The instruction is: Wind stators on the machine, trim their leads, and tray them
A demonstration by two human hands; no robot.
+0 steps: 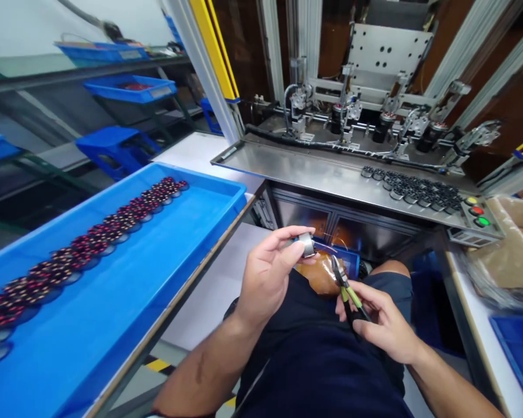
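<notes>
In our right hand (387, 325) we grip green-and-black cutters (342, 280), tips toward eleven o'clock. Just beyond, our left hand (265, 273) pinches a small metal part (306, 244), thin wires (326, 245) reaching from it toward three o'clock. At ten o'clock lies a blue tray (126, 313) of dark, red-flecked parts (113, 232); farther, at one o'clock, black parts (422, 190) cluster on a metal ledge (296, 166).

We log pale wall (35, 32) at 10 o'clock, blue stool (111, 137) between 9 and 10, grey floor (133, 376) with yellow-black stripes (157, 364) near 7.
</notes>
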